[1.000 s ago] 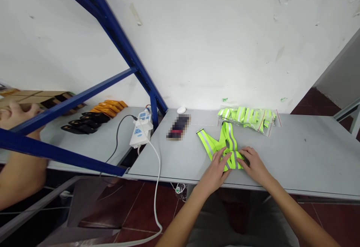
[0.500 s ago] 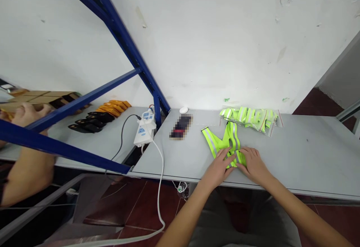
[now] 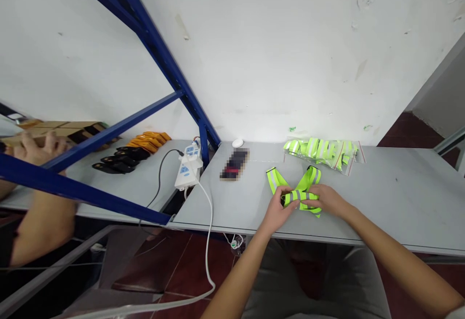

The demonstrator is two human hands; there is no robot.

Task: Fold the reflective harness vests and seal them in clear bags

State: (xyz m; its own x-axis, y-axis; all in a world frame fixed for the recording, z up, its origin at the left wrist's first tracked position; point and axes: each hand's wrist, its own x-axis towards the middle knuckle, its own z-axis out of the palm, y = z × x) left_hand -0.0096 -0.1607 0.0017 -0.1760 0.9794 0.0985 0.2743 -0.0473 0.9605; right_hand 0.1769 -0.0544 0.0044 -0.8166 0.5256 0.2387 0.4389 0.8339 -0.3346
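A neon-yellow reflective vest (image 3: 308, 179) made of straps with silver stripes lies near the front edge of the grey table. Two of its straps point away from me, apart like a V, and its near part is gathered into a folded band. My left hand (image 3: 278, 210) pinches the left end of that band, beside a small black fitting. My right hand (image 3: 326, 200) is closed on the right end, with thumb and fingers around the fabric. A loose strap end sticks out below the right hand. Clear plastic bags (image 3: 321, 152) holding similar neon straps lie behind, by the wall.
A blurred-out dark object (image 3: 235, 164) and a white round item (image 3: 237, 143) lie to the left. A white power strip (image 3: 189, 166) with cables sits by the blue frame (image 3: 189, 98). Beyond it are black and orange items (image 3: 125, 157), cardboard boxes (image 3: 72, 128) and another person's hands (image 3: 39, 149).
My hands have lifted and folded the vest's near part into a horizontal band. Its far straps have shifted and spread apart. The other person's hands have moved slightly at the boxes.
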